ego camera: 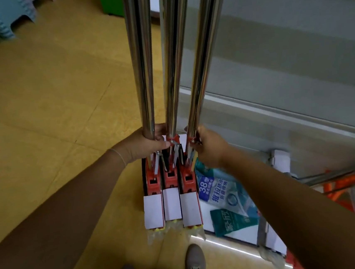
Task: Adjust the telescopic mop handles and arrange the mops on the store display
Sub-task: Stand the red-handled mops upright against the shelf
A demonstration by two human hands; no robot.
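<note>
Left hand [145, 145] grips the left mop handle [142, 72], right hand [210, 146] clasps the right mop handle [203, 56], three red mop heads [170, 178] standing side by side on the floor [50, 103].

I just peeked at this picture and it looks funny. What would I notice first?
Three shiny metal mop handles rise straight up the middle, standing side by side on the yellow floor. The left hand grips the left handle low down, and the right hand holds the right one. Below them, the red mop heads wear white paper sleeves.
</note>
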